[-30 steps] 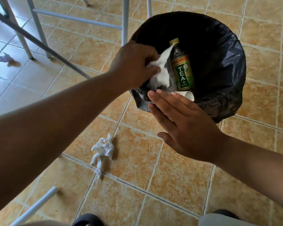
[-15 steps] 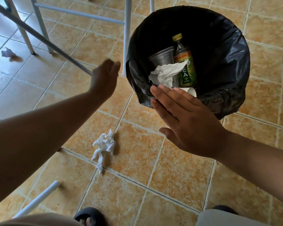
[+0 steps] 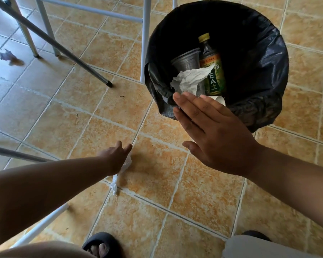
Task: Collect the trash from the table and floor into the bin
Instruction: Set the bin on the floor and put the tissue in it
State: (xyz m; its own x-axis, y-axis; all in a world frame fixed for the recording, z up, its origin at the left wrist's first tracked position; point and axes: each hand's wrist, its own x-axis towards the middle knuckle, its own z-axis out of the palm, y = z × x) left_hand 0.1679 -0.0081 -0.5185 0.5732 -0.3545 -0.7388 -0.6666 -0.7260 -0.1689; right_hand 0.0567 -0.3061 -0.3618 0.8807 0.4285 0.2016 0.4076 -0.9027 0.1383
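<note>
A bin lined with a black bag (image 3: 259, 53) stands on the tiled floor at the upper right. Inside lie a green tea bottle (image 3: 212, 69), a grey plastic cup (image 3: 186, 60), a crumpled white tissue (image 3: 190, 80) and a white paper piece (image 3: 220, 99). My right hand (image 3: 214, 135) hovers flat, fingers straight, over the bin's near rim and holds nothing. My left hand (image 3: 117, 155) reaches down to the floor, its fingers lying over a second crumpled white tissue (image 3: 115, 183). Most of that tissue is hidden under the hand.
A small purplish scrap (image 3: 7, 55) lies on the floor at the far left. A white furniture leg (image 3: 145, 40) stands beside the bin, and a grey slanted leg (image 3: 50, 41) crosses the upper left. My sandalled foot (image 3: 101, 244) is at the bottom edge.
My left hand let go of the tissue into the bin, swung left and dropped to the tissue on the floor. The right hand stayed flat near the bin's rim.
</note>
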